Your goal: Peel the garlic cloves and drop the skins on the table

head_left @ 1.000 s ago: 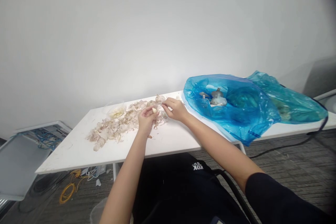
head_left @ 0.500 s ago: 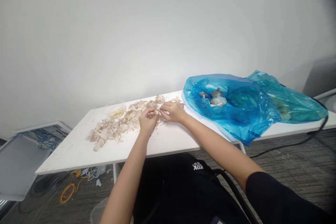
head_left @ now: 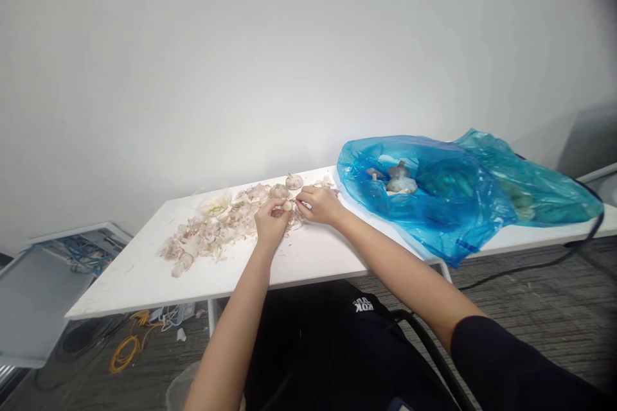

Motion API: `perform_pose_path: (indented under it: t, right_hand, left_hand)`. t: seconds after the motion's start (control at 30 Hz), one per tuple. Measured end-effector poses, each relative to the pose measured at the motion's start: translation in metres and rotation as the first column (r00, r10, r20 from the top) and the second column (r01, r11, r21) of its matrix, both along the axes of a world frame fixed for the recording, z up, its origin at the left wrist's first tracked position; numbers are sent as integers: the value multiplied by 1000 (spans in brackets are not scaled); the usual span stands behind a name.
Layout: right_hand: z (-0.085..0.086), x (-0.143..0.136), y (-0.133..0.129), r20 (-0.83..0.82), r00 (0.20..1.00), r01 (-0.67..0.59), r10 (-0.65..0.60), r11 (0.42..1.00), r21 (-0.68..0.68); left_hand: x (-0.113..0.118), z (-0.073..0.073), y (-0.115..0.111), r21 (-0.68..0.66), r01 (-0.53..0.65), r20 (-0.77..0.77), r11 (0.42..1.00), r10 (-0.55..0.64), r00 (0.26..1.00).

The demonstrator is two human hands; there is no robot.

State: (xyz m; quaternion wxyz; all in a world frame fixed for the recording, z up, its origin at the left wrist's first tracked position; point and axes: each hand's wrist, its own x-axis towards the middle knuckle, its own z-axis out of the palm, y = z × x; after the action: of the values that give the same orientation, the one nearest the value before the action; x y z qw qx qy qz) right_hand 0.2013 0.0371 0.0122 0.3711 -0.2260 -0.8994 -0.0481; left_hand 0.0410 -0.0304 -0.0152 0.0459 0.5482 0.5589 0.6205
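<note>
A pale garlic clove [head_left: 288, 205] is pinched in the fingertips of my left hand [head_left: 270, 219]. Just to its right, my right hand [head_left: 319, 204] has its fingers pressed together by the clove; a thin bit of skin seems to be between them, too small to make out. Two garlic bulbs, one [head_left: 294, 181] behind the hands and another [head_left: 278, 191] nearer, sit on the white table [head_left: 144, 270]. Loose garlic skins [head_left: 207, 234] spread left of my hands. A clear container of peeled cloves [head_left: 214, 207] stands at the back of the skins.
On the right of the table lies an open blue plastic bag [head_left: 424, 205] with garlic bulbs [head_left: 401, 181] inside, and a teal bag [head_left: 540, 196] beyond it. A black cable [head_left: 525, 268] hangs at the right. Yellow cable [head_left: 124, 354] lies on the floor.
My right hand has shifted slightly right, away from the clove. More of the clove's pale surface shows in my left hand.
</note>
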Motion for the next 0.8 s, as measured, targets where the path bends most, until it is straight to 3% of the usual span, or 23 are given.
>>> perform_pose_path:
  t: [0.3,0.53,0.8]
  right_hand:
    - [3,0,1,44,996,74,-74,997,-15]
    - [1,3,0,-86,996,15,-14,1000,9]
    - [0,2,0,-8,1000,-17,17,1000,17]
  left_hand:
    - [0,1,0,16,-3,-13,1000,3,1000]
    - [1,3,-1,-14,-21,20,1000,21,1000]
    - [0,4,-2,15,-23,-24,1000,23,999]
